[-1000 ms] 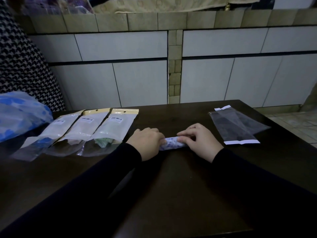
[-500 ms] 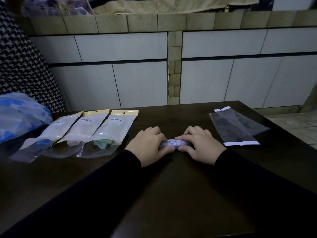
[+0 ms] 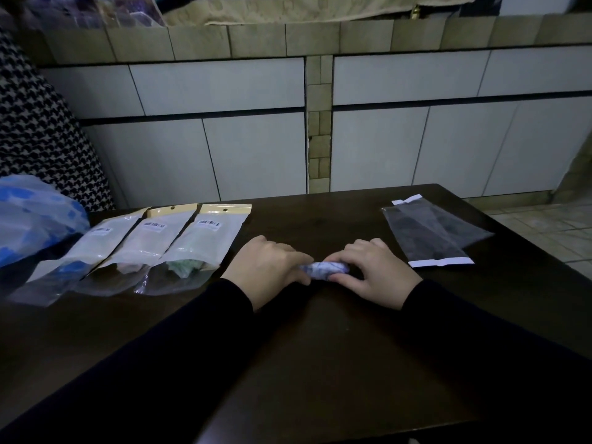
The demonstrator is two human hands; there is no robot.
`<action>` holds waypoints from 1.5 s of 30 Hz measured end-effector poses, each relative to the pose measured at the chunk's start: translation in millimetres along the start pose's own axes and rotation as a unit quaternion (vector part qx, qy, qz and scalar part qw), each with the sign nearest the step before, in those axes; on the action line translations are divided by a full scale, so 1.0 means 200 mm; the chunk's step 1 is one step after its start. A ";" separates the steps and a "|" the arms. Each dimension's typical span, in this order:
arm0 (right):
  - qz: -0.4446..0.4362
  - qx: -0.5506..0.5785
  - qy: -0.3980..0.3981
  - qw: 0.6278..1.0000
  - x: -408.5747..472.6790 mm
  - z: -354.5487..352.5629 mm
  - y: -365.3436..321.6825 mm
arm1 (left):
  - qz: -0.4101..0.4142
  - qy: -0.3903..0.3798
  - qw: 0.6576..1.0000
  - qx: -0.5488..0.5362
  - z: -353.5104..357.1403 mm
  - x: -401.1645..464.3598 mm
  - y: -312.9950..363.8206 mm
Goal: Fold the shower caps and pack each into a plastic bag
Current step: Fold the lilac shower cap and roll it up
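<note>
A small white shower cap with a faint blue print, rolled into a tight bundle (image 3: 323, 270), lies on the dark brown wooden table (image 3: 320, 347), about midway between the table's left and right edges. The left hand (image 3: 267, 272) curls its fingers over the bundle's left end, and the right hand (image 3: 371, 272) pinches the right end between thumb and bent fingers; both wear dark sleeves.

Right of the bundle, well apart from it, two clear empty plastic bags with white strip ends (image 3: 429, 233) lie overlapped near the table's right edge. Left of the bundle, three packed clear pouches with yellow card headers and barcode labels (image 3: 153, 248) lie side by side, the nearest just beside the left hand. Farther left of the bundle, a crumpled blue-and-clear plastic bag (image 3: 32, 216) sits at the table's left edge.

Bare tabletop stretches between the bundle and the far edge, and between the bundle and the empty bags.
</note>
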State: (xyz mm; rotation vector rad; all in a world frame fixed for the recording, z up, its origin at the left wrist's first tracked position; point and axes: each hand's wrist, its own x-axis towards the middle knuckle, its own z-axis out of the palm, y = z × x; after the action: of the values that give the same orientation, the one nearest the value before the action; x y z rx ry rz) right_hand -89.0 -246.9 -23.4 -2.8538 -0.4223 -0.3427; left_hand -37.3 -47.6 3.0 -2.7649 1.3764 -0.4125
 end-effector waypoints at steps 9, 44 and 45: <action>0.069 0.117 0.050 0.989 -0.09 -0.07 0.06 | -0.054 0.040 0.994 -0.090 -0.01 -0.01 0.08; 0.077 -0.155 -0.039 0.984 0.08 -0.06 0.11 | -0.278 -0.003 0.883 -0.379 0.03 -0.08 -0.13; 0.059 -0.168 -0.031 0.984 0.07 -0.07 0.09 | -0.278 -0.003 0.881 -0.383 0.02 -0.09 -0.14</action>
State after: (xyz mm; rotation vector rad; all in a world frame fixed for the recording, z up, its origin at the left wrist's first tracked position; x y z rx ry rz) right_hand -72.8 -264.3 -10.4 -3.2068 -0.2221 -0.3314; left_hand -24.9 -17.5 -1.2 -3.7959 0.8057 0.2129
